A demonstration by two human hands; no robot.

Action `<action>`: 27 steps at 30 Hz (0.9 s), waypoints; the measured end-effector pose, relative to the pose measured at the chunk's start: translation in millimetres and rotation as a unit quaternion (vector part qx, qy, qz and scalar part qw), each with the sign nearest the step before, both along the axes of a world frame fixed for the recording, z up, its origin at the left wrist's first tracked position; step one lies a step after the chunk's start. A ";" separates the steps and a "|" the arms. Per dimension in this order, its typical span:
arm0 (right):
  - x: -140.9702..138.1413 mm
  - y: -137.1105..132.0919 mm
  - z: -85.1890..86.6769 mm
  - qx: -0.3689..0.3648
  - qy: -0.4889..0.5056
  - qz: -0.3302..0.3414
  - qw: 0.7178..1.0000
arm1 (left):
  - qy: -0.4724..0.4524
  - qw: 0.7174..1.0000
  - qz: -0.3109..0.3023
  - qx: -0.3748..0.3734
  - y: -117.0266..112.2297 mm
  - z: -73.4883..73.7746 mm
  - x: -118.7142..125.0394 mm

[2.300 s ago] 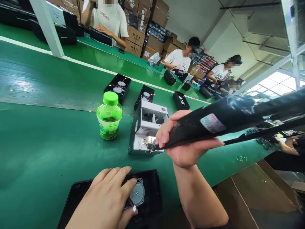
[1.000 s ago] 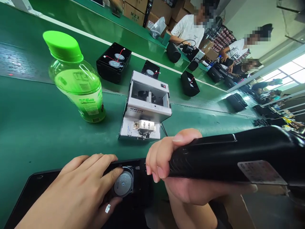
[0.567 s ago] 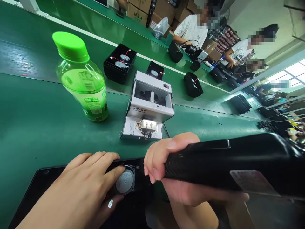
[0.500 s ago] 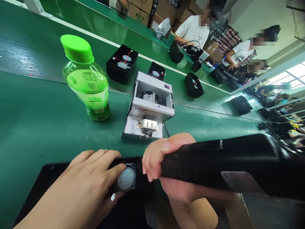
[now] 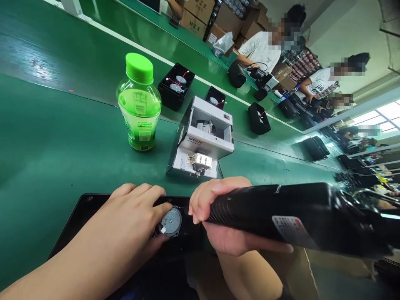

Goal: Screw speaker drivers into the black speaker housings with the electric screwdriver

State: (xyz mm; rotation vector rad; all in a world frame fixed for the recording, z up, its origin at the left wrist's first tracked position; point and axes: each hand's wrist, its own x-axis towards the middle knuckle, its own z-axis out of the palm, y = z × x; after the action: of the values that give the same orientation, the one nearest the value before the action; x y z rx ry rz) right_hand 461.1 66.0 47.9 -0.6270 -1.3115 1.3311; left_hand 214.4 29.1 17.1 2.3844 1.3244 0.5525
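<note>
My left hand (image 5: 131, 216) has a finger and thumb closed on the sides of a small round speaker driver (image 5: 172, 221). The driver sits against a black glossy panel (image 5: 93, 208), and a white plug (image 5: 163, 229) shows beside the thumb. My right hand (image 5: 225, 216) is wrapped round one end of a long black electric screwdriver (image 5: 250, 204), which bears a pale label and points off to the right with a metal loop at its far end. Its tip is hidden by the hand, just right of the speaker driver.
Beyond my hands stands a white screw feeder (image 5: 203, 129) marked WEIXIN. A green-capped bottle (image 5: 139, 104) is to its left. Black speaker boxes (image 5: 176, 93) with red wires stand behind on the green table (image 5: 78, 137). Several co-workers (image 5: 261, 48) sit along the far side.
The view has shifted, so the bottle and feeder appear further right. Both hands stay at their places, left on the speaker driver, right on the screwdriver, which shows slightly more of its far end.
</note>
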 end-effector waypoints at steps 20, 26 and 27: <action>-19.1 55.0 92.5 0.165 0.006 -0.202 0.965 | 0.013 0.993 0.022 0.114 -10.7 -13.9 0.1; -35.4 67.6 90.3 0.110 -0.043 -0.191 0.975 | 0.028 0.993 0.016 0.111 -9.5 -4.0 2.8; -36.5 68.2 92.3 0.098 -0.038 -0.198 0.975 | 0.031 0.993 0.015 0.111 -8.7 -2.4 2.7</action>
State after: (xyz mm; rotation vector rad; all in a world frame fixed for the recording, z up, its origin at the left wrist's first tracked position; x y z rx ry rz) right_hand 424.6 134.2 140.2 -0.7616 -1.2792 0.8505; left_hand 217.1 20.5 14.7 2.5824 1.3919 0.6699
